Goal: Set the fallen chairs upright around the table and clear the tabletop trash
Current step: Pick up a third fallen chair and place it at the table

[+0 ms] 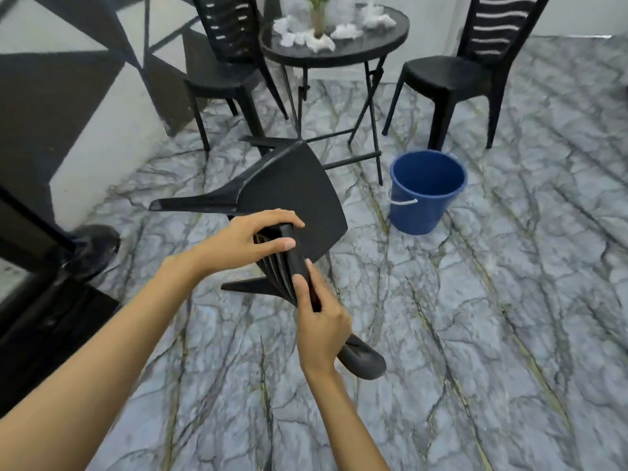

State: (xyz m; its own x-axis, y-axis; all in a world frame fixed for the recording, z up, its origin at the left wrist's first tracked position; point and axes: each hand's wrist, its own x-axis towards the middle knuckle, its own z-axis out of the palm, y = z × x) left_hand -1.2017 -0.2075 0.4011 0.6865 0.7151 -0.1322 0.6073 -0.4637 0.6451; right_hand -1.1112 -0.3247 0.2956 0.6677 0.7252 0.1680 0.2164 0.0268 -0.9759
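A black plastic chair (289,188) lies tipped on the marbled floor in front of me, its legs pointing left and away. My left hand (244,241) grips the upper part of its backrest. Just below, my right hand (321,328) holds the same backrest edge. Beyond it stands a round black table (343,52) strewn with several crumpled white paper wads (346,30) around a glass vase with a plant (319,18). Two black chairs stand upright, one left of the table (224,76) and one right of it (452,73).
A blue bucket (424,192) with a white handle stands on the floor to the right of the fallen chair, near the table's folding legs. A grey and black patterned wall (68,96) runs along the left, with dark furniture (40,294) at the lower left.
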